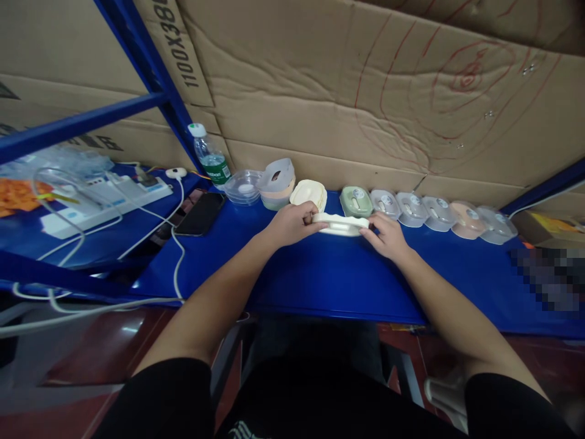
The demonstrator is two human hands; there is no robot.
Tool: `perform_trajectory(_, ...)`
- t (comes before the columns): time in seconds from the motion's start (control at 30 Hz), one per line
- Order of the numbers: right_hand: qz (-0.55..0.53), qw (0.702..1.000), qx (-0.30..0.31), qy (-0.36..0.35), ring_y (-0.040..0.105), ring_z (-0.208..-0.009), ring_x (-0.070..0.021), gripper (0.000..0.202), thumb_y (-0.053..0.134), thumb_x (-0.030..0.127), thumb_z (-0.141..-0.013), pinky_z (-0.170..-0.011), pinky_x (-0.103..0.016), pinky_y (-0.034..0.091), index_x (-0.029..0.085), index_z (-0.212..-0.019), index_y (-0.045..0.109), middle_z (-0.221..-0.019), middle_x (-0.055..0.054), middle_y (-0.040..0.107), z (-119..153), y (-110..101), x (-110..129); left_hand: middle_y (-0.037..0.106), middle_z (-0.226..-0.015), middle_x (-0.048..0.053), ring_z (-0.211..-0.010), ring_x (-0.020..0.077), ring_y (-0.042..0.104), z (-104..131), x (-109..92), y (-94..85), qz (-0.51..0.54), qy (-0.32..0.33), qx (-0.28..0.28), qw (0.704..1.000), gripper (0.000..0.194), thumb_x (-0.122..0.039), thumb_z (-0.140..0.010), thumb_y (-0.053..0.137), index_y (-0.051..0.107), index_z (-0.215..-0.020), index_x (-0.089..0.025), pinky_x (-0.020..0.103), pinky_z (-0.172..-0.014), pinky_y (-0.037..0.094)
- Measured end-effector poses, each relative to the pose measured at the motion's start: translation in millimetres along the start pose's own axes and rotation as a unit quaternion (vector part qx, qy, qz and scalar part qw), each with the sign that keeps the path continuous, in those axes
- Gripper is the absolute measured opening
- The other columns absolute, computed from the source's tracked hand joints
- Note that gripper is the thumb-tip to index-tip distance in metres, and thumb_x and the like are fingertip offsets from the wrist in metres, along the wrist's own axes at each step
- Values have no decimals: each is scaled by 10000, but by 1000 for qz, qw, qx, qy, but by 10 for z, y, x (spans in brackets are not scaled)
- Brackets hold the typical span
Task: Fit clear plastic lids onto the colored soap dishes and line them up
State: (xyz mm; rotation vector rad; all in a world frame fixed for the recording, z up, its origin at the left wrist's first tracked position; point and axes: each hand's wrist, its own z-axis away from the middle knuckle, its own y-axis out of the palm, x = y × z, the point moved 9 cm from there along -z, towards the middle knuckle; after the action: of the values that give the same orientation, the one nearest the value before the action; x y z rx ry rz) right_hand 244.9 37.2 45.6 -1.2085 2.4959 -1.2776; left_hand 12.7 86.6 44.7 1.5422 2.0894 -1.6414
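Cardboard sheeting (297,91), marked with red curved lines towards the right, stands behind a blue tabletop (320,280). At far left, a heap of orange pieces (21,195) lies near a long white power strip (64,224), with white cables (177,262) looping around it. Next, a dark phone (201,213) lies flat at the tabletop's left end, and a capped bottle (214,164) with a green label stands just behind it. Clear plastic containers (241,189) come after that, then nested tubs (278,186) in grey and peach, then some cream pieces (307,194), stacked.

Front and centre, the left hand (292,224) pinches one end of a cream-white tray (342,225) between thumb and fingers; the right hand (388,235) pinches the other end the same way. The tray is seen nearly edge-on, just in front of the cream pieces and a green box (356,202) — whether its underside touches the tabletop, I cannot tell.

Beyond the green box runs a row at the back: three pale grey boxes (412,210), a peach box (468,221) and another grey box (499,225). At far right sits a carton (539,227), with a dark pixelated patch in front.
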Motion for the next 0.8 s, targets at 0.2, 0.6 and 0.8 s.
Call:
perform_trajectory(0.2,3,979,166,119,480,-581,-152,559,423,568,-1065,-587,-317,320,221,-631,482,-611,-12,530,49,351,-154,654,-644,6,-628,145,580,-2,95,110,-113,-49,82,989,406,-549,-924,615,605,-702,-209,287,-585,340)
perform_trajectory(0.6,28,935,325,137,527,-630,-158,631,425,702,-1023,-619,-317,293,210,-661,581,-675,-36,640,156,602,-206,762,-899,46,-930,265,714,-16,380,-251,-185,-203,-12,961,402,-601,-904,691,713,-1104,-253,345,-771,490)
perform_trajectory(0.8,2,932,325,159,555,-635,-159,581,501,690,-995,-612,-314,301,211,-685,606,-688,-33,665,175,593,-285,763,-911,41,-986,285,727,64,754,-746,-136,-280,-163,936,573,-472,-908,713,573,-1412,-238,379,-862,515)
